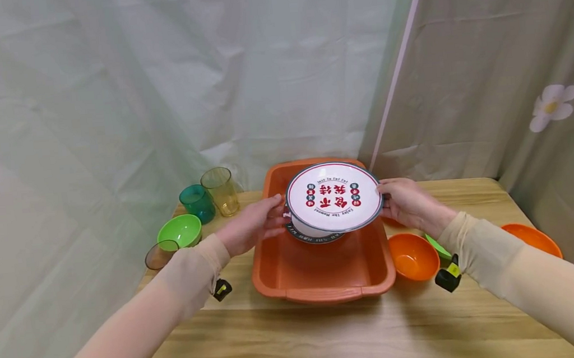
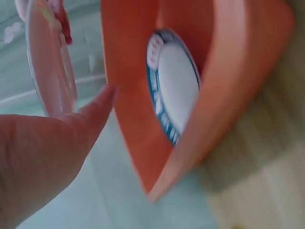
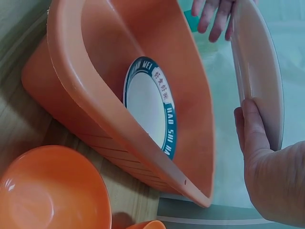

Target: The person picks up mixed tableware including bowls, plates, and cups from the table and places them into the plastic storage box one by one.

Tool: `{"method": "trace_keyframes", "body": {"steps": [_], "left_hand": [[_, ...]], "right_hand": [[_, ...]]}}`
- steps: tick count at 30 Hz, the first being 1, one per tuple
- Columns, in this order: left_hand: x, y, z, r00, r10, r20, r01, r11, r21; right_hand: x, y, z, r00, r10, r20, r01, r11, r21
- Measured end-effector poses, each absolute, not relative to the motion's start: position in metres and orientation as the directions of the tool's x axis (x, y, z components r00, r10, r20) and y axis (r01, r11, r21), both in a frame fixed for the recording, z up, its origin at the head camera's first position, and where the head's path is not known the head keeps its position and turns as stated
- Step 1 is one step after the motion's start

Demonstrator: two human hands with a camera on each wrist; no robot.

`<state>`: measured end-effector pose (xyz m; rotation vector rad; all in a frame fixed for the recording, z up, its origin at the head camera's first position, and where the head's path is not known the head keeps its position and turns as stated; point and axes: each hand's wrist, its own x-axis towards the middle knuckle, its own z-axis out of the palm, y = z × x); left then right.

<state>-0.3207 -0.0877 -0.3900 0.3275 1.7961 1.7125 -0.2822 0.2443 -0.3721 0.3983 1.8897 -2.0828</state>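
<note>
Pale green cloth (image 1: 284,78) hangs in creases behind a wood-grained table (image 1: 279,342). On the table stands a terracotta-orange plastic basin (image 1: 326,294), rectangular with rounded corners and a thick rolled rim. Above the basin is a round white plate (image 1: 334,198), raised clear of it, its right edge in the pinch of the right hand (image 1: 410,203). At the opposite edge the left hand (image 1: 252,221) lies with fingers extended and somewhat apart; whether they touch the plate, I cannot tell. Red Chinese characters fill the plate's middle, flanked by red and dark green discs; upside down in the head view, a curved line reads "Enjoy The Moment". Inside the basin, beneath the raised one, lies a second plate (image 3: 147,102), its dark teal border lettered "HAO SHI" and "WEI". Smooth, glossy bowls come next in size: an orange bowl (image 1: 415,259) just right of the basin, and a green bowl (image 1: 179,229) off to the left. Smallest are the see-through cups near the green bowl: a tall yellow cup (image 1: 220,192), a teal cup (image 1: 198,204) and, just beside the left sleeve (image 1: 184,285), a brownish cup (image 1: 160,256).
</note>
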Motion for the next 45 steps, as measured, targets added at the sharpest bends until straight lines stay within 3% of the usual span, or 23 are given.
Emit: {"method": "trace_keyframes", "body": {"steps": [4, 9, 20, 45], "left_hand": [[-0.327, -0.072, -0.395, -0.754, 0.539, -0.375, -0.501, -0.103, 0.860], [-0.325, -0.065, -0.398, -0.737, 0.545, -0.399, -0.588, -0.227, 0.776], [-0.321, -0.059, -0.399, -0.764, 0.513, -0.391, -0.577, -0.269, 0.771], [-0.320, -0.063, -0.404, -0.786, 0.495, -0.372, -0.524, -0.213, 0.824]], "right_hand": [[-0.283, 0.242, -0.372, -0.919, -0.035, -0.393, 0.394, -0.091, -0.914], [-0.285, 0.241, -0.374, -0.926, -0.044, -0.375, 0.378, -0.100, -0.921], [-0.287, 0.239, -0.375, -0.926, -0.046, -0.374, 0.377, -0.107, -0.920], [-0.287, 0.237, -0.376, -0.902, -0.037, -0.430, 0.431, -0.098, -0.897]]}}
